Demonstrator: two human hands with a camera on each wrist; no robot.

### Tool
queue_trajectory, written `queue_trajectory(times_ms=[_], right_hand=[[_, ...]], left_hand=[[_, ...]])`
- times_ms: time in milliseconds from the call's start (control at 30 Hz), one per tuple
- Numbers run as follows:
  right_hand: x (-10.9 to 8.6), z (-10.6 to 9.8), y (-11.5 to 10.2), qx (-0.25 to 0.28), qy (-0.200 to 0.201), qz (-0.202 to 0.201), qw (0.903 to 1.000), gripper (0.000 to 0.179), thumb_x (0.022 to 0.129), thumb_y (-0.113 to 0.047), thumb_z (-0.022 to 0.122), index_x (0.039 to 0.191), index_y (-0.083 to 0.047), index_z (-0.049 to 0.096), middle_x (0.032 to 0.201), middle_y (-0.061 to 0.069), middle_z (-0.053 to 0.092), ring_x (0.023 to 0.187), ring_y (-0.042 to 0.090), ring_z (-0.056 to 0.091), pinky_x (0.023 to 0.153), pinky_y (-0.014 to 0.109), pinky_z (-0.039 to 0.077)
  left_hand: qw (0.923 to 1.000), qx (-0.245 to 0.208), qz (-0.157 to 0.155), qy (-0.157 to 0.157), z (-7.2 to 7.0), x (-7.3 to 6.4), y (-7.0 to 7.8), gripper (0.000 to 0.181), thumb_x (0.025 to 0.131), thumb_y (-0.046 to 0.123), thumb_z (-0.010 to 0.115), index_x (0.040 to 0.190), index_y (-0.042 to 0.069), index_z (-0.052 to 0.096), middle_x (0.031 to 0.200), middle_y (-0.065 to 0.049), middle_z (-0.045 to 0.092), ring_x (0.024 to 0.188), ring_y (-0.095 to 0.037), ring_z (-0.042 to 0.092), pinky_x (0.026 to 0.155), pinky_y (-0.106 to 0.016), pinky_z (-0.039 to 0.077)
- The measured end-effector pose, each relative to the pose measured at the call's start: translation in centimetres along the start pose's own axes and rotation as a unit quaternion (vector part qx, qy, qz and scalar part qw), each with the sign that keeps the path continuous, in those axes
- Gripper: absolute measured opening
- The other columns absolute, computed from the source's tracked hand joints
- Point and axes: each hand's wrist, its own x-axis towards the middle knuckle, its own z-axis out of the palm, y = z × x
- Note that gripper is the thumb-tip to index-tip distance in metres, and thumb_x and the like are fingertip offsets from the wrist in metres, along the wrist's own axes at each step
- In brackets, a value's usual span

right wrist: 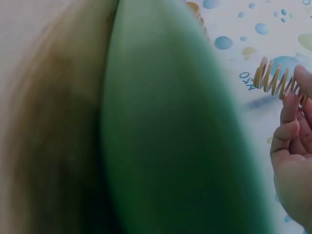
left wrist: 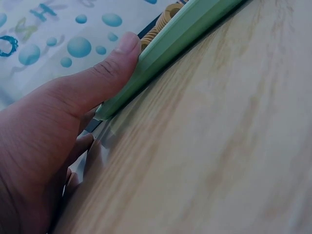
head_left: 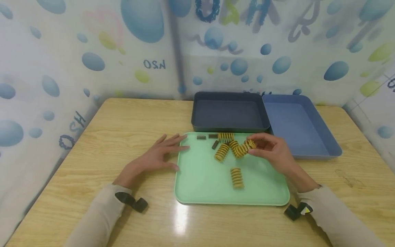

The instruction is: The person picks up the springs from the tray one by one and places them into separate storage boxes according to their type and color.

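Observation:
Between thumb and fingers, my right hand point(head_left: 274, 151) pinches a yellow coil spring point(head_left: 249, 144) above the green tray point(head_left: 200, 185). The right wrist view shows this spring point(right wrist: 273, 82) held by one end, its coils sticking out past the fingertips. My left hand point(head_left: 157, 154) lies at the tray's left edge, fingers spread and holding nothing; in the left wrist view its thumb point(left wrist: 109, 78) is by the tray rim. Several other yellow springs lie on the tray, one point(head_left: 237, 178) apart near the middle front. Small dark springs point(head_left: 201, 137) lie along the back.
A dark blue-grey tray point(head_left: 231, 129) stands behind the green one. To its right is a lighter blue tray point(head_left: 293, 127). All three sit on a wooden table point(head_left: 139, 116) against a wall point(head_left: 117, 75) patterned with drops.

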Motion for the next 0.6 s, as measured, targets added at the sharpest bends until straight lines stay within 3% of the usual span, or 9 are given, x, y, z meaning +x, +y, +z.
queue_trajectory(times_ms=[233,400,600], right_hand=[[0.03,-0.14,0.19,0.043,-0.012,0.005,0.999,0.032,0.086,0.01,0.064,0.116,0.0,0.061,0.109,0.007,0.064,0.089,0.017,0.066,0.076,0.032,0.055],[0.18,-0.15,0.28,0.055,-0.037,-0.014,0.9977,0.031,0.085,0.013,0.063,0.115,0.005,0.057,0.111,0.01,0.061,0.091,0.02,0.067,0.075,0.033,0.056],[0.59,-0.25,0.43,0.066,-0.038,-0.004,0.9971,0.03,0.086,0.012,0.063,0.113,0.004,0.057,0.117,0.011,0.056,0.096,0.025,0.066,0.078,0.038,0.055]], left_hand=[[1.0,0.0,-0.002,0.001,-0.04,0.01,0.06,0.077,0.077,0.061,0.066,0.141,0.021,0.05,0.156,-0.004,0.026,0.143,-0.034,0.015,0.11,-0.061,0.0],[1.0,0.004,-0.003,0.002,-0.04,-0.01,0.03,0.077,0.077,0.061,0.066,0.141,0.021,0.05,0.156,-0.004,0.025,0.143,-0.034,0.016,0.11,-0.061,0.001],[1.0,0.005,-0.001,0.001,0.0,0.0,0.06,0.077,0.078,0.06,0.066,0.141,0.02,0.05,0.156,-0.004,0.025,0.143,-0.033,0.015,0.11,-0.06,0.001]])
